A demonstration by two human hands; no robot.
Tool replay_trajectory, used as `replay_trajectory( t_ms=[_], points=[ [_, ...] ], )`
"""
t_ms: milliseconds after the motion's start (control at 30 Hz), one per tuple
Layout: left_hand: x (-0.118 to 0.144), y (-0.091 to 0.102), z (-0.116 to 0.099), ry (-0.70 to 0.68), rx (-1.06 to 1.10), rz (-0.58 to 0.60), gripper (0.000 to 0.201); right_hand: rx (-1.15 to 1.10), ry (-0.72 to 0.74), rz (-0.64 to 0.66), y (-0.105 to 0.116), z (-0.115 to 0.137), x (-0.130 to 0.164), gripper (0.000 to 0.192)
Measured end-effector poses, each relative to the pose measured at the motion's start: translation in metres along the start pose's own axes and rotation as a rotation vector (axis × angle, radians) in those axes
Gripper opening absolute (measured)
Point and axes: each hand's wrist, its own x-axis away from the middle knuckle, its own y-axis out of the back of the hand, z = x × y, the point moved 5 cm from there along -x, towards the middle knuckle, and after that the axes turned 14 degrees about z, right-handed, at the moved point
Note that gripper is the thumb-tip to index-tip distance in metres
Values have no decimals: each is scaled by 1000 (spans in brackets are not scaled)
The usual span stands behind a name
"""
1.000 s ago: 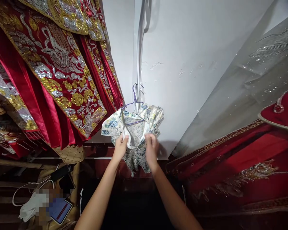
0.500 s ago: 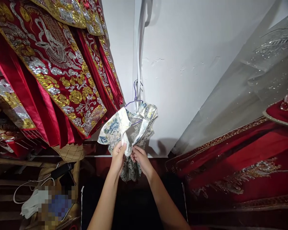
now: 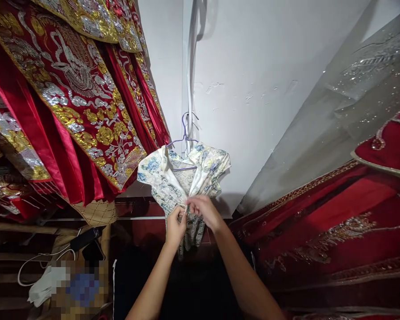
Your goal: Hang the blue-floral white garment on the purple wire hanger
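Fingers (image 3: 186, 210) on floral dress (image 3: 173, 178), red robes (image 3: 86, 111) alongside.

A small floral dress (image 3: 173, 178) hangs on a purple hanger (image 3: 184, 135) against the white wall (image 3: 270, 89); the hanger hooks beside a white strip (image 3: 188, 66) running up the wall. The left hand (image 3: 176, 226) and right hand (image 3: 203, 210) meet at the dress front, below the collar; fingers of both pinch the fabric, the two grips touching. Red robes (image 3: 70, 102) with gold and silver embroidery hang to the left, just beside the dress; a red embroidered garment (image 3: 336, 222) lies to the right, under a sheer sequinned veil (image 3: 353, 102). A white cable (image 3: 36, 260) lies at lower left.
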Motion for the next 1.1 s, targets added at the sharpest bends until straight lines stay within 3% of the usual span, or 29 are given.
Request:
replay_trajectory(
  t_ms=[167, 233, 300, 400, 467, 533, 633, 700, 767, 833, 933, 1033, 1100],
  points=[
    [-6, -4, 2, -12, -65, 58, 14, 14, 228, -55, 17, 120, -31, 25],
    [-10, -8, 3, -5, -66, 107, 15, 4, 315, -69, 14, 147, -35, 25],
    [-18, -10, -2, 14, -52, 161, 14, 2, 354, -75, 10, 153, -35, 25],
    [-41, 3, -35, -34, 13, 146, 9, 13, 343, -42, 0, 138, -28, 25],
    [-61, 26, -76, -172, 109, 20, 35, 41, 325, -33, -4, 129, -23, 24],
    [-80, 54, -119, -321, 108, -130, 44, 96, 330, -27, -8, 130, -18, 24],
    [-106, 73, -166, -438, -78, -101, 25, 189, 373, -14, -11, 137, -17, 25],
    [-114, 74, -180, -474, -189, -59, 17, 257, 385, -81, -6, 135, -22, 25],
    [-113, 73, -184, -497, -251, -57, 17, 330, 360, -182, 4, 120, -31, 23],
    [-107, 77, -183, -512, -271, -128, 17, 374, 293, -230, 14, 95, -42, 21],
    [-94, 112, -172, -495, -202, -433, 18, 372, 194, -192, 22, 55, -50, 22],
    [-81, 163, -132, -399, 50, -741, 21, 347, 165, -136, 19, 26, -38, 26],
    [-80, 180, -84, -249, 393, -741, 22, 312, 187, -91, 10, 11, -24, 28]
  ],
)
